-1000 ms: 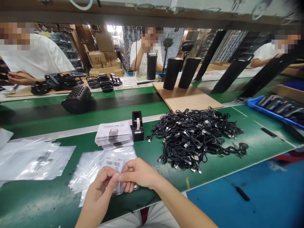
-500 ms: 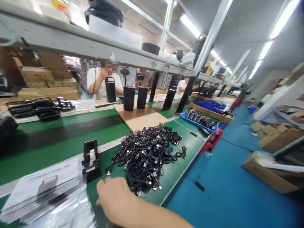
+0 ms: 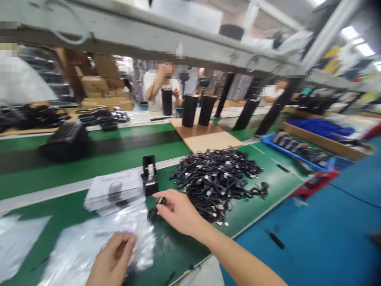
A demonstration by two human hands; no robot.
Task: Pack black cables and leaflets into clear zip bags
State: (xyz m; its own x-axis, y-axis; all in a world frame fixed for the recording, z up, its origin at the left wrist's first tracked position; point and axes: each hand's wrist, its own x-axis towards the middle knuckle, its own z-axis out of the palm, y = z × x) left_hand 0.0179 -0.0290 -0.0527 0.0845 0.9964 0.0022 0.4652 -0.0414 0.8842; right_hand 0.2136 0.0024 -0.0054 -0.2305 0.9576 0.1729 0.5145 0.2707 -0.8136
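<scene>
My right hand (image 3: 180, 210) is closed round a coiled black USB cable (image 3: 152, 214), whose loop hangs below the fingertips. Just to its right lies a big heap of similar black cables (image 3: 214, 178) on the green table. My left hand (image 3: 111, 258) rests over clear plastic bags (image 3: 74, 246), thumb and fingers pressed together; what is between them, if anything, I cannot make out. Beyond the bags lies a stack of printed sheets (image 3: 116, 184), partly under the plastic. A black tape dispenser (image 3: 150, 176) stands between the sheets and the cable heap.
Black cylinders (image 3: 189, 111) stand on a wooden board (image 3: 214, 137) on the belt. A blue tray (image 3: 300, 153) of dark parts sits at the right. Across the table a person (image 3: 162, 87) handles another cylinder. A metal shelf beam (image 3: 149, 39) crosses overhead.
The view has swung left. My right hand, seen without a cable before, now holds one beside the heap. My left hand has come into view over the plastic bags.
</scene>
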